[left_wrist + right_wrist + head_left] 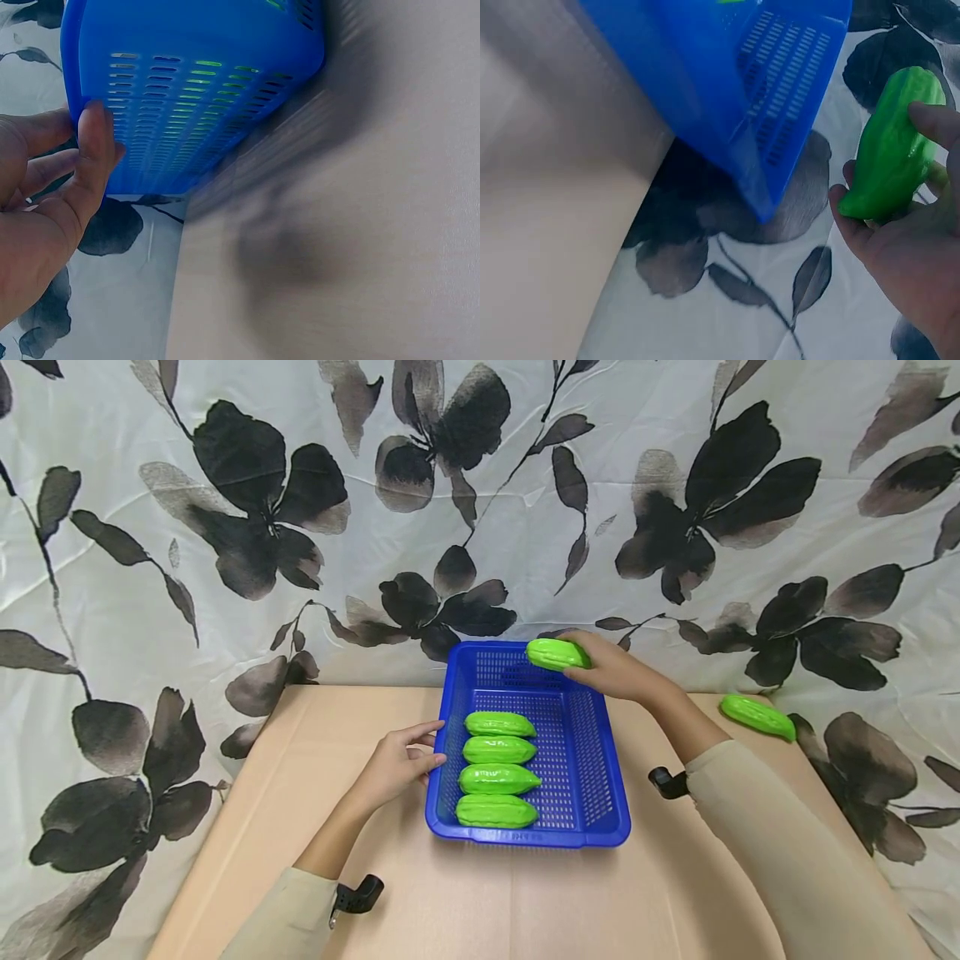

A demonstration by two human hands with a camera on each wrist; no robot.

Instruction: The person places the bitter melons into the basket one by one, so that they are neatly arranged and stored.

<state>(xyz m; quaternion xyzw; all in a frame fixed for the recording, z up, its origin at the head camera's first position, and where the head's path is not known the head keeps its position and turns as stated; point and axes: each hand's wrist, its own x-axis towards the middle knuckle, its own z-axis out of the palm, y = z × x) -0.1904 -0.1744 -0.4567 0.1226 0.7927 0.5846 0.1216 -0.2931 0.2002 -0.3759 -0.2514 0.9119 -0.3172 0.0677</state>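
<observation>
In the head view my right hand (611, 670) grips a bright green, ridged bitter melon (557, 654) over the far right corner of a blue basket (528, 837). The right wrist view shows the thumb on one side of this bitter melon (900, 142) and fingertips around its lower end. My left hand (397, 764) touches the basket's left rim with thumb and fingertips, the fingers loosely extended. In the left wrist view these fingertips sit at the rim and against the slotted outer wall (161, 105). Several more bitter melons (498, 779) lie in a column along the basket's left side.
Another bitter melon (757, 717) lies at the table's far right edge, beyond my right forearm. The basket stands on a pale wooden table (510, 902). Behind it hangs a white cloth (540, 543) with dark flowers. A black wrist camera (667, 782) sits at my right cuff.
</observation>
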